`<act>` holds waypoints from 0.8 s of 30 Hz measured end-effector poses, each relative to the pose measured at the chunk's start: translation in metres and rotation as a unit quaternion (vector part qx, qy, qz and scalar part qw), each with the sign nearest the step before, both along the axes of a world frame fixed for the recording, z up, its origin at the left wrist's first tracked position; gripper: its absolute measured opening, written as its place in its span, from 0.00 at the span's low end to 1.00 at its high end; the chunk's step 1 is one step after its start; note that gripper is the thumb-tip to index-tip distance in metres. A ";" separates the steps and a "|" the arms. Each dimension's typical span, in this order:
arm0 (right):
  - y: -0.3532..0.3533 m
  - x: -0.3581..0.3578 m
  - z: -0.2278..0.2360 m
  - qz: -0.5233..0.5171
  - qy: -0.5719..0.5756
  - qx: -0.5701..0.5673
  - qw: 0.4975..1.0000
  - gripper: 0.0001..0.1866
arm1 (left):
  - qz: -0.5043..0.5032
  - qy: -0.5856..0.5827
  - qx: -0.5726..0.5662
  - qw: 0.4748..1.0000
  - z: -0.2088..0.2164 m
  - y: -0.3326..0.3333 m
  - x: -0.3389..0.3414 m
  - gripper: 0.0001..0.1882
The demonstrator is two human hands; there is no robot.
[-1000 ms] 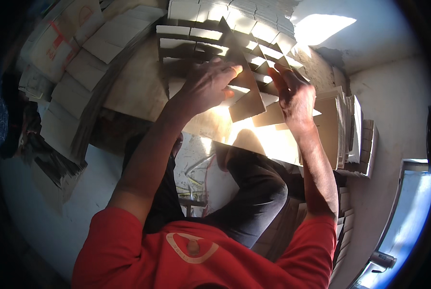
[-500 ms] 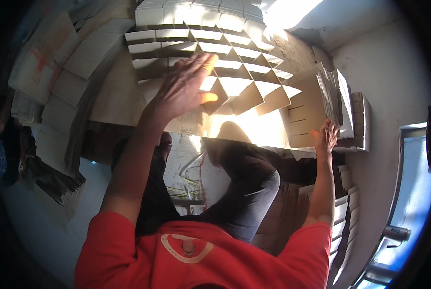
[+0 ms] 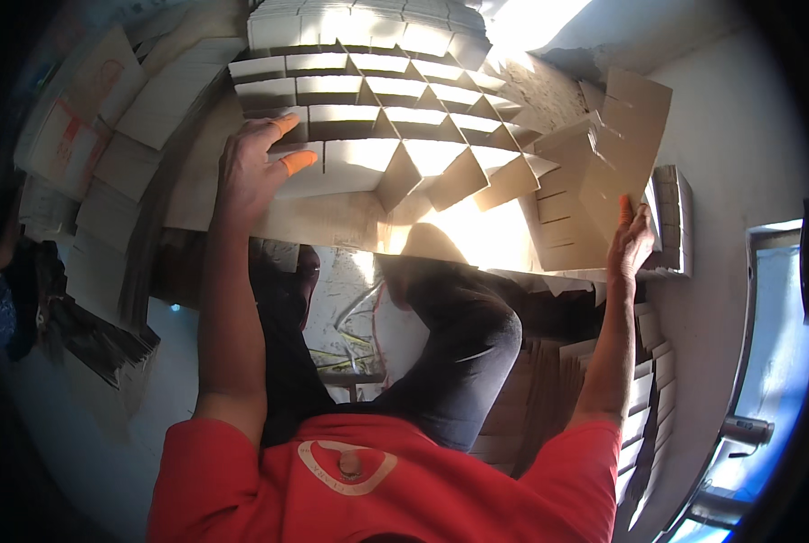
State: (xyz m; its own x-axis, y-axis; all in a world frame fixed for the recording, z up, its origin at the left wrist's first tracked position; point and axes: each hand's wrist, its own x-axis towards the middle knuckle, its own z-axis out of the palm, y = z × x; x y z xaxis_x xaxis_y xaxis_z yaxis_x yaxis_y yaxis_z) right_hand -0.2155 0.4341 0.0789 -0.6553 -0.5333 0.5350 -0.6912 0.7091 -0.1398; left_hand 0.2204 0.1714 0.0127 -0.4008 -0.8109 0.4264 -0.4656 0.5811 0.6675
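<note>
A cardboard divider grid (image 3: 359, 118), made of interlocked slotted strips, stands on a wooden board (image 3: 332, 222) in front of me. My left hand (image 3: 252, 172) is at the grid's left end, thumb and forefinger spread apart beside the nearest strip, orange covers on both tips. Whether it touches the strip I cannot tell. To the right, my right hand (image 3: 631, 242) pinches the lower edge of a slotted cardboard sheet (image 3: 629, 131), which stands tilted above a stack of similar slotted sheets (image 3: 558, 213).
Behind the grid lies a row of packed cardboard pieces (image 3: 368, 23). More cardboard stacks (image 3: 142, 127) rise on the left, and others (image 3: 640, 398) sit low at right. A wall (image 3: 721, 145) borders the right side, near a blue door (image 3: 766, 362).
My left hand has moved left from over the grid's middle to its left end. My right hand has taken a slotted cardboard sheet from the stack and raised it.
</note>
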 end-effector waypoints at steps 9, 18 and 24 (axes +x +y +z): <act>-0.117 0.163 0.088 0.357 -0.087 -0.108 0.924 0.30 | 0.016 -0.029 0.092 0.995 -0.004 -0.004 0.013 0.20; -0.201 0.211 0.064 0.471 -0.155 -0.024 0.868 0.33 | 0.016 -0.011 -0.011 1.000 -0.013 -0.007 0.005 0.06; -0.221 0.224 0.065 0.456 -0.132 0.023 0.880 0.32 | -0.001 0.002 -0.037 0.999 -0.016 -0.009 0.009 0.03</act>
State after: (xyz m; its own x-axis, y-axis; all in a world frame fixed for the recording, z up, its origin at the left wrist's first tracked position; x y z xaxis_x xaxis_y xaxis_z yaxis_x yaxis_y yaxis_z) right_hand 0.0089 0.2128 0.1440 -0.0411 -0.9186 0.3931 -0.9236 -0.1151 -0.3656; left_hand 0.2299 0.1620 -0.0035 -0.4009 -0.7757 0.4874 -0.4610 0.6306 0.6244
